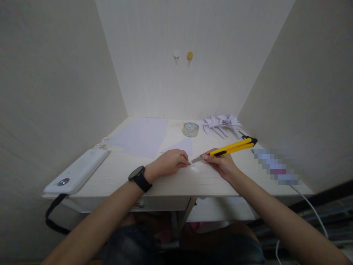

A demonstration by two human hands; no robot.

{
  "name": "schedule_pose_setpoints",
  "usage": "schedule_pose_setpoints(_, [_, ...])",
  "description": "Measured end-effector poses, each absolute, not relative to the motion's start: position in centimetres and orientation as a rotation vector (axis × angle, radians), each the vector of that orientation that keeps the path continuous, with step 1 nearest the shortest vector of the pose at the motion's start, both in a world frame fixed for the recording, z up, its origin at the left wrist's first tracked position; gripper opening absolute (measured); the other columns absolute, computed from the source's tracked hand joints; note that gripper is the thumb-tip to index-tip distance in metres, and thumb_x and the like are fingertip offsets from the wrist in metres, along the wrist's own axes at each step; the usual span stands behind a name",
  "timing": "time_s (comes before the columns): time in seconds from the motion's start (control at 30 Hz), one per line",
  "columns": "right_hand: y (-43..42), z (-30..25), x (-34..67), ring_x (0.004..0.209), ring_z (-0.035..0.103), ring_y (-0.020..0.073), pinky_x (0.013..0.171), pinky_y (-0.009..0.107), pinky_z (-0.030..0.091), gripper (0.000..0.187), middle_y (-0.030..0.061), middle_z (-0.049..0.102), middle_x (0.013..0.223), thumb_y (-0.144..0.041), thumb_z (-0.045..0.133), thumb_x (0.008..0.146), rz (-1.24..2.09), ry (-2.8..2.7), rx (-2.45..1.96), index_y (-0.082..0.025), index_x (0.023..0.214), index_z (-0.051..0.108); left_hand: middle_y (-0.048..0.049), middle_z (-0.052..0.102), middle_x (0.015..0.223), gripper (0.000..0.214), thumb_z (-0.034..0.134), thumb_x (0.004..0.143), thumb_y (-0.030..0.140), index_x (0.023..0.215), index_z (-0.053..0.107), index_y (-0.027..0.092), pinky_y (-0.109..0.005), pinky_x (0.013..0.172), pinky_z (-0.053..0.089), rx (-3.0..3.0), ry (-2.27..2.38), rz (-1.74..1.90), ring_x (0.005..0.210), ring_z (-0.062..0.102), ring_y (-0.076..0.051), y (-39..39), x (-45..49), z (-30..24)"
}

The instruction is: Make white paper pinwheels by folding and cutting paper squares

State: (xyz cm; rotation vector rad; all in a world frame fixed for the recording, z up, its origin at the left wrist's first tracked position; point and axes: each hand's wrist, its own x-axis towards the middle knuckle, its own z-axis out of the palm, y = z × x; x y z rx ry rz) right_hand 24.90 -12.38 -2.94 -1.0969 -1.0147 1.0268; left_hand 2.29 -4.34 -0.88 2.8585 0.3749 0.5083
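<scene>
My right hand (220, 163) is wrapped round a yellow and black utility knife (234, 148), its blade out and pointing left. The blade tip reaches close to the fingertips of my left hand (175, 162). Those fingers are pressed together low over the desk, at a small whitish bit too blurred to name. Just behind the hands lies a triangular piece of white paper (180, 146). Farther back rests a roll of clear tape (190, 130), to the left of several folded paper pinwheels (220, 124).
Loose white paper sheets (143, 138) cover the back left of the white desk (171, 184). A white device with a black strap (78, 171) lies along the left edge. At the right sits a blurred-out phone-like object (275, 167) with a white cable. Walls enclose three sides.
</scene>
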Motion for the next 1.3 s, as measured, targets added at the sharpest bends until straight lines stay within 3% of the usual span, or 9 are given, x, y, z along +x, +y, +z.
schedule_pose_setpoints(0.43, [-12.54, -2.91, 24.24, 0.066, 0.059, 0.0149, 0.065, 0.029, 0.048, 0.026, 0.0022, 0.07, 0.068, -0.031, 0.091, 0.05, 0.984, -1.041, -1.085, -0.02, 0.068, 0.076, -0.0053, 0.075, 0.098, 0.019, 0.057, 0.091, 0.017, 0.092, 0.076, 0.019, -0.028, 0.086, 0.046, 2.84, 0.36, 0.527, 0.09, 0.067, -0.017, -3.9, 2.4, -1.25])
schedule_pose_setpoints(1.3, [-12.72, -3.05, 24.09, 0.072, 0.062, 0.0197, 0.07, 0.034, 0.05, 0.029, 0.0048, 0.073, 0.074, -0.037, 0.089, 0.052, 0.851, -1.162, -1.187, -0.02, 0.07, 0.074, -0.0059, 0.074, 0.099, 0.02, 0.056, 0.092, 0.019, 0.094, 0.075, 0.018, -0.029, 0.088, 0.046, 2.869, 0.357, 0.516, 0.092, 0.066, -0.018, -3.89, 2.38, -1.31])
